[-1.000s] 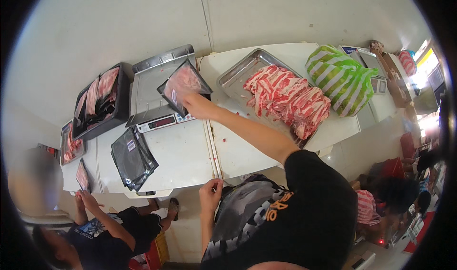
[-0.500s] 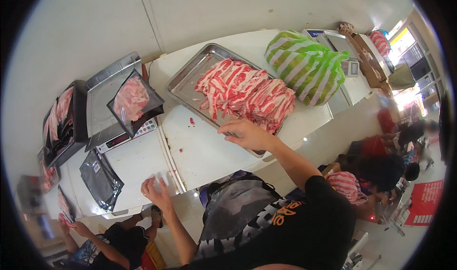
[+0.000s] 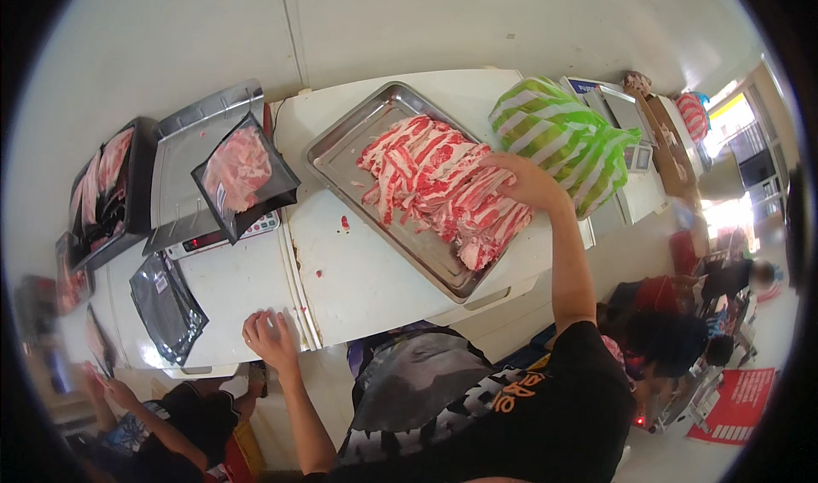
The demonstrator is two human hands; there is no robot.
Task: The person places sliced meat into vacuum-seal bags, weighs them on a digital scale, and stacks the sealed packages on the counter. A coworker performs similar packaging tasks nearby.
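Thin red-and-white slices of raw meat (image 3: 426,168) lie piled in a shallow metal tray (image 3: 341,147) on the white table. My right hand (image 3: 530,181) reaches over the right end of the pile, fingers bent and closed on the sliced meat; their tips are partly hidden. My left hand (image 3: 271,338) rests at the table's near edge, empty, its fingers loosely apart. To its left lies a stack of flat black-and-clear bags (image 3: 167,307). Farther back, a bag of sliced meat (image 3: 241,176) sits on a scale (image 3: 204,243) with a metal tray on it.
A green-and-white striped plastic bag (image 3: 562,138) stands right of the tray, with another scale (image 3: 637,156) behind it. At the far left is a black bin (image 3: 136,176) holding packed meat. Another person's hands (image 3: 109,388) hold a package at lower left. More people sit at right.
My right hand has moved up and right, from above the tray's near side onto the meat's right end. My left hand stays near the table edge. The view has shifted slightly.
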